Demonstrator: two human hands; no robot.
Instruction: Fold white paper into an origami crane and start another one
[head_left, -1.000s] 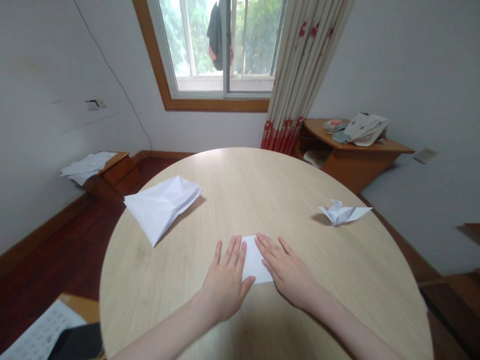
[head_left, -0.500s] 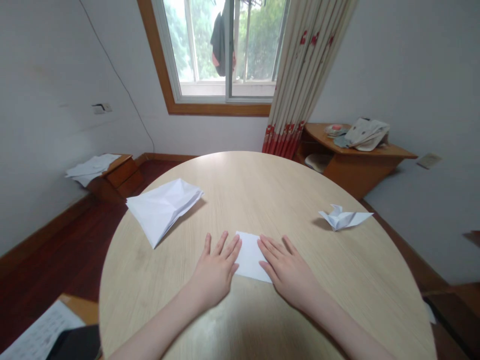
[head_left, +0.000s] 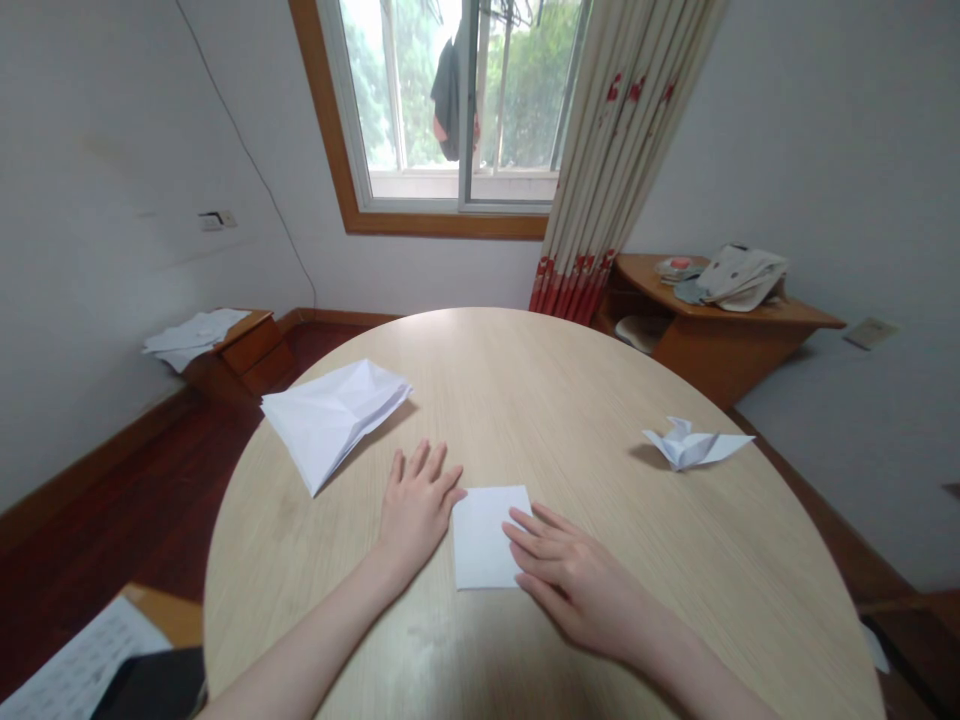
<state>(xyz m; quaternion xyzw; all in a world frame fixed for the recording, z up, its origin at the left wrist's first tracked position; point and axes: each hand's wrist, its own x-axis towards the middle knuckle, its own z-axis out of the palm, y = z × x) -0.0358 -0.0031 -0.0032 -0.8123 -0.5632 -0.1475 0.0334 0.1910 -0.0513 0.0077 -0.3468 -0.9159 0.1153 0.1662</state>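
Observation:
A small white square of paper (head_left: 486,540) lies flat on the round wooden table (head_left: 510,400) in front of me. My left hand (head_left: 418,505) rests at its upper left, fingers spread, the thumb touching the paper's left edge near the corner. From the right, my right hand (head_left: 566,570) reaches over the paper's edge, its fingers stretched out and lying on the sheet. Neither hand grips anything. Whether the square is folded in layers I cannot tell.
Folded white papers (head_left: 337,410) lie at the table's left. A white paper crane (head_left: 686,445) stands near the right edge. Beyond are a wooden corner desk (head_left: 712,345) with a cloth bag, a small cabinet (head_left: 259,350) and a curtain (head_left: 615,150). A black object (head_left: 154,688) sits lower left.
The paper has turned so its edges sit nearly straight, and it lies slightly lower left. My left hand has shifted left and up; my right hand has slid lower.

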